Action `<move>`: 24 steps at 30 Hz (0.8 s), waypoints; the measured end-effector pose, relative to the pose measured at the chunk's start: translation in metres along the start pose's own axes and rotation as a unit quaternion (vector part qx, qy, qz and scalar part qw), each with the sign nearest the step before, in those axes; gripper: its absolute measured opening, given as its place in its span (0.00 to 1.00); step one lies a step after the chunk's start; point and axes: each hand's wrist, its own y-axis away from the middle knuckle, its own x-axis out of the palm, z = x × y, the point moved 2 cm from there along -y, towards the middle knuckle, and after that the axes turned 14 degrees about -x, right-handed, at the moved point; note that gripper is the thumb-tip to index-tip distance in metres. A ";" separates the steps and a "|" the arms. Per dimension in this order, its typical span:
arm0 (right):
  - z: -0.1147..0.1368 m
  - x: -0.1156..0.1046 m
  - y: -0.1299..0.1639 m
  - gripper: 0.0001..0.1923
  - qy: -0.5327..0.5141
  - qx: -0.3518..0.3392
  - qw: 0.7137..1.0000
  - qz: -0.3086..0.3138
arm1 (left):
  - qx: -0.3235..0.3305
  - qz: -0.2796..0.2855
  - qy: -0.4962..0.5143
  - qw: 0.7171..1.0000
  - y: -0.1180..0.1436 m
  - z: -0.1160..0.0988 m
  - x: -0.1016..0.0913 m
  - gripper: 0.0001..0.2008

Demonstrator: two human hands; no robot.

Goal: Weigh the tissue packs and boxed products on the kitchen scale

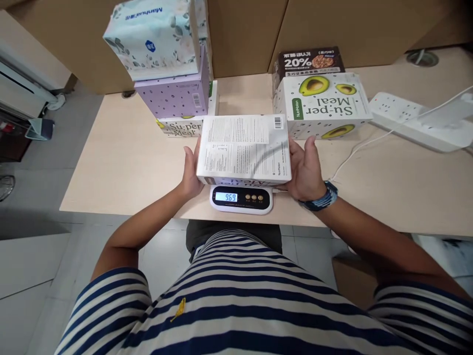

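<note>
While it rests on the small kitchen scale (241, 199) at the near edge of the table (121, 162), the white box (244, 148) lies flat with its printed back panel and barcode facing up, and it covers most of the scale's platform so that only the front strip with the lit display, reading 969, and three round buttons shows beneath it. Pressed against the box's left end is the left hand (190, 172), fingers laid flat along the side and not curled under; the right hand (305, 170) is set against the right end in the same way, palm turned inward, fingers spread slightly, so the box is clasped between the two hands. A blue braided wristband (320, 198) circles the right wrist. Just behind the box on the right sits a white Super Meal box (325, 106) printed with avocados, close to the right hand's fingertips, and on its far side a dark box marked 20% (309, 60) stands against the cardboard wall. Behind on the left stands a stack: another Super Meal box (181, 126) at the bottom, a lilac dotted box (173, 93) on it, and a pale tissue pack (151, 37) with a leaf pattern tilted on top. Well off to the right lies a white power strip (402, 116), its thin white cable (364, 148) running across the tabletop toward the scale, passing just beside the right wrist.
</note>
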 end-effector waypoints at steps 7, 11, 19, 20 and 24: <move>0.007 -0.023 -0.016 0.47 -0.051 0.079 0.996 0.003 | -0.032 0.057 0.001 0.998 0.005 -0.002 0.017 0.57; 0.014 -0.028 -0.015 0.44 -0.069 0.103 0.992 -0.019 | -0.022 0.054 0.005 0.998 0.000 0.003 0.025 0.57; 0.024 -0.024 -0.007 0.37 -0.071 0.109 0.991 -0.039 | -0.011 0.071 -0.024 0.997 -0.002 0.005 0.024 0.52; 0.024 -0.023 -0.007 0.37 -0.074 0.105 0.991 -0.043 | -0.009 0.069 -0.027 0.997 -0.002 0.004 0.024 0.52; 0.025 -0.021 -0.007 0.37 -0.091 0.092 0.990 -0.050 | -0.008 0.059 -0.031 0.998 0.000 0.003 0.025 0.52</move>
